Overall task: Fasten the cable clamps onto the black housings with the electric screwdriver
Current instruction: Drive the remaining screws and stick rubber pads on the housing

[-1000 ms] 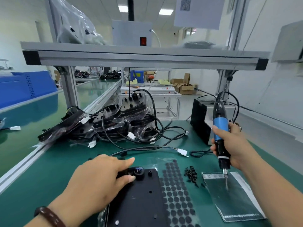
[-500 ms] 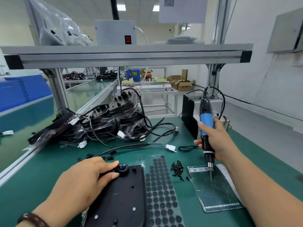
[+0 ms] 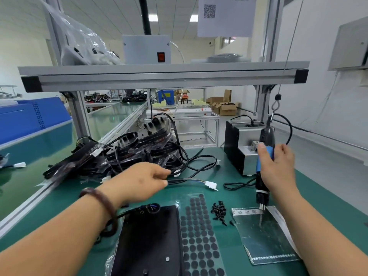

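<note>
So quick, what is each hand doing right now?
Left hand: at the cable, grip cannot be told.
Right hand: holding the screwdriver.

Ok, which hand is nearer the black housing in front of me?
Left. The left hand is just beyond the black housing; the right hand is well off to its right, gripping the electric screwdriver.

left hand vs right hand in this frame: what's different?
The right hand grips the electric screwdriver upright, bit pointing down over the silver bag; the left hand holds no tool. The left hand reaches forward, back up, to the black cable; whether it pinches it is unclear. The left wrist wears a dark bracelet; the right wrist is bare. Shared: both hands are off the black housing.
</note>
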`<action>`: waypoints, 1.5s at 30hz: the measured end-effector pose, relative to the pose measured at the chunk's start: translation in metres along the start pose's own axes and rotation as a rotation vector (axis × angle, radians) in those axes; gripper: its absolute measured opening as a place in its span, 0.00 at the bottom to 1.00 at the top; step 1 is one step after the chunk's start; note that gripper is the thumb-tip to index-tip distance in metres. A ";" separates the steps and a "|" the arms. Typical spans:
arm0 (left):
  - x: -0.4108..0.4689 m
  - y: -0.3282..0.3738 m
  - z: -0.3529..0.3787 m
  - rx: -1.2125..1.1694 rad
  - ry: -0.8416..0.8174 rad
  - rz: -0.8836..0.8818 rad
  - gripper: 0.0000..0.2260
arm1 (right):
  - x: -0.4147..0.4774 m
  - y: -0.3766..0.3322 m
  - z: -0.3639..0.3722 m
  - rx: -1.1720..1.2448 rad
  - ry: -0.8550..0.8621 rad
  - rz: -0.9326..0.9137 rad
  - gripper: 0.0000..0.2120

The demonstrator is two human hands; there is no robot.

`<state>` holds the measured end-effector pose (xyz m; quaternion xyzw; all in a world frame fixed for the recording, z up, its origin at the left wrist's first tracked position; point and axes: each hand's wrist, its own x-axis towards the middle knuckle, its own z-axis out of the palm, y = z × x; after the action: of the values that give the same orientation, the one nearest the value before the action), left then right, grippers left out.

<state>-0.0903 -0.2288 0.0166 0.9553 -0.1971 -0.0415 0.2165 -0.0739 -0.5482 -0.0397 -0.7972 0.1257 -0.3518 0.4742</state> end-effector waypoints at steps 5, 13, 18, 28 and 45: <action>0.046 0.020 0.029 0.291 -0.281 -0.037 0.27 | -0.002 -0.005 0.000 -0.141 0.017 -0.088 0.33; 0.067 0.032 0.054 0.510 -0.382 -0.140 0.44 | -0.007 -0.001 0.000 -0.048 -0.009 -0.067 0.25; 0.070 0.028 0.055 0.380 -0.342 -0.126 0.35 | -0.010 -0.001 0.007 -0.060 -0.034 -0.092 0.25; 0.080 0.011 0.045 -0.377 -0.199 -0.102 0.06 | -0.017 -0.013 0.008 -0.271 -0.024 -0.251 0.28; 0.080 0.024 0.048 -0.646 -0.075 -0.034 0.04 | -0.081 -0.032 0.066 -0.356 -0.300 -0.483 0.12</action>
<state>-0.0333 -0.2991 -0.0160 0.8381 -0.1656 -0.1408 0.5003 -0.0912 -0.4441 -0.0686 -0.9172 -0.0788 -0.3052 0.2438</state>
